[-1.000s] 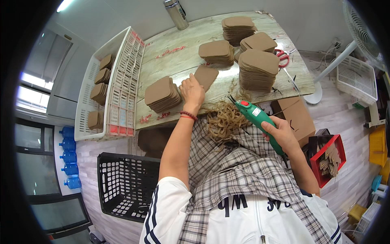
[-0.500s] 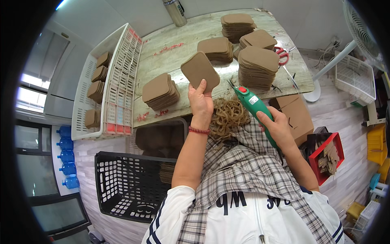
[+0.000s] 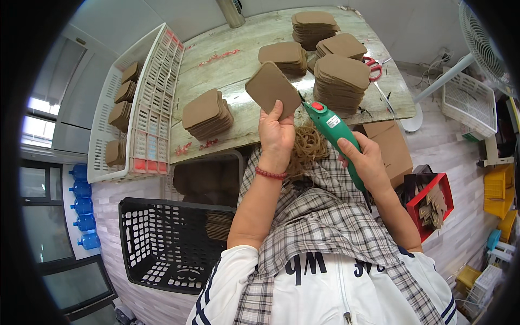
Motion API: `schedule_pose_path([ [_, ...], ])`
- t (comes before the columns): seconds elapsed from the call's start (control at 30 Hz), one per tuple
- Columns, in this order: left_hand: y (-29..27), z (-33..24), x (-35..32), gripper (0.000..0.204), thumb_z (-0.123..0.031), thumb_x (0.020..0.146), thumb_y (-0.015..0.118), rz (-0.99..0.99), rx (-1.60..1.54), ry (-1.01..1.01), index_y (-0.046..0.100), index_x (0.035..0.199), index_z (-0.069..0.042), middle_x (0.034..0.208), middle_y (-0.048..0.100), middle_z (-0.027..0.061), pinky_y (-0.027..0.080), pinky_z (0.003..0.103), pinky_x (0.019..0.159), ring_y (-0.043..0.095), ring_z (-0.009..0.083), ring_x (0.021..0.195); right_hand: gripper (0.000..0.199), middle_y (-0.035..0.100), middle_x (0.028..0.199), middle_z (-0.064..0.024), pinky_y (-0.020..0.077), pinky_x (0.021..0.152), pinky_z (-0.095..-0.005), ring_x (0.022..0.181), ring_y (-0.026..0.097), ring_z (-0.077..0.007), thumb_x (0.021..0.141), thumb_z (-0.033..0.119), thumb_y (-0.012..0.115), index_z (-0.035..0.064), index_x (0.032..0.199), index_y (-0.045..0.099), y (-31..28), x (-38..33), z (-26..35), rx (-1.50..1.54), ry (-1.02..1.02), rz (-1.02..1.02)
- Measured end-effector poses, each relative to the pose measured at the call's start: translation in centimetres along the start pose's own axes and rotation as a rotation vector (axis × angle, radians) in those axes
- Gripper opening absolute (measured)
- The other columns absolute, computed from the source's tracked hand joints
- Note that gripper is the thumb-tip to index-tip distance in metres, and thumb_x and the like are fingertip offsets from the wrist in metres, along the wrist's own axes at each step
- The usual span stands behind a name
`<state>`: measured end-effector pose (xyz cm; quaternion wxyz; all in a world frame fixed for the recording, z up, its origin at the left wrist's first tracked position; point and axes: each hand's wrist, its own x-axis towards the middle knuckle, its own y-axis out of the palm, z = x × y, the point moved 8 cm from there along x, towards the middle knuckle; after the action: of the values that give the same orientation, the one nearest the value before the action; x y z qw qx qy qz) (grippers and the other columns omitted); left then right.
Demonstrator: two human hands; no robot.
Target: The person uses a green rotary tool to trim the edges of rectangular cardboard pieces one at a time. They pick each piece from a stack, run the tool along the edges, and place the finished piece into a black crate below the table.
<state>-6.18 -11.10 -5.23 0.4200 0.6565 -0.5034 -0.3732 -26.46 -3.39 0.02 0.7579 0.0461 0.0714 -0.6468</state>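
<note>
My left hand (image 3: 278,130) grips a flat brown piece with rounded corners (image 3: 271,89) by its lower edge, thumb on top. Closed round the handle of a green electric cutter (image 3: 330,125) with a red button is my right hand (image 3: 367,162). The cutter's dark tip meets the right edge of the brown piece; exact contact is too small to tell. Below them, a heap of curly brown trimmings (image 3: 304,149) lies on my plaid apron (image 3: 319,211). Similar brown pieces stand in a stack (image 3: 208,114) on the table at left and a taller stack (image 3: 341,81) at right.
A white plastic crate (image 3: 154,103) holding brown pieces stands at the table's left. Red-handled scissors (image 3: 375,70) lie at right. Beside me are a black crate (image 3: 162,244), a dark bin (image 3: 208,181), a cardboard box (image 3: 391,149) and a red box of scraps (image 3: 413,208).
The left hand has shifted right and turned the brown piece clockwise. The cutter has moved left, closing the gap to the piece's edge. The whole view has shifted slightly.
</note>
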Motion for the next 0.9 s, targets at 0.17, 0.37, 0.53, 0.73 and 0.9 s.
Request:
schedule_pose_path([
  [0.17,-0.2,1.4,-0.8,0.034,0.003,0.090,0.054,0.010,0.043,-0.048,0.048,0.122,-0.004,0.122,0.056,0.0116,0.046,0.042,0.100,0.056,0.0264,0.112,0.036,0.058,0.068,-0.0022,0.0431,0.053,-0.0216,0.057,0.053,-0.0065,0.088,0.032,0.065,-0.0025,0.100,0.064,-0.5,0.4,0.1,-0.009,-0.005,-0.029],
  [0.37,-0.4,2.8,-2.1,0.033,0.003,0.090,0.054,0.032,0.091,-0.106,0.048,0.122,-0.005,0.121,0.057,0.0099,0.046,0.039,0.098,0.056,0.0227,0.111,0.036,0.059,0.068,-0.0024,0.0431,0.053,-0.0214,0.057,0.053,-0.0065,0.088,0.033,0.065,-0.0019,0.100,0.064,-0.9,0.9,0.8,-0.015,0.004,-0.040],
  [0.53,-0.2,3.1,-3.0,0.033,0.003,0.090,0.054,0.086,0.150,-0.139,0.049,0.122,-0.004,0.120,0.058,0.0101,0.046,0.041,0.098,0.056,0.0242,0.112,0.032,0.058,0.070,-0.0015,0.0416,0.054,-0.0206,0.058,0.051,-0.0060,0.091,0.032,0.062,0.0006,0.098,0.060,-1.1,1.2,1.5,-0.003,0.014,-0.021],
  [0.73,-1.1,2.4,-3.5,0.032,0.003,0.090,0.054,0.115,0.263,-0.180,0.050,0.120,-0.005,0.117,0.060,0.0094,0.051,0.040,0.092,0.060,0.0224,0.105,0.033,0.058,0.071,-0.0016,0.0416,0.054,-0.0206,0.058,0.051,-0.0061,0.091,0.033,0.062,0.0005,0.100,0.061,-1.6,1.3,1.6,0.021,0.008,0.009],
  [0.9,-0.8,-0.7,-3.0,0.030,0.007,0.088,0.054,0.182,0.538,-0.190,0.055,0.116,-0.002,0.107,0.065,0.0070,0.054,0.026,0.080,0.064,0.0149,0.094,0.033,0.058,0.071,-0.0013,0.0429,0.055,-0.0216,0.060,0.052,-0.0061,0.090,0.030,0.063,-0.0011,0.099,0.062,-2.8,0.4,2.2,-0.050,0.064,0.053],
])
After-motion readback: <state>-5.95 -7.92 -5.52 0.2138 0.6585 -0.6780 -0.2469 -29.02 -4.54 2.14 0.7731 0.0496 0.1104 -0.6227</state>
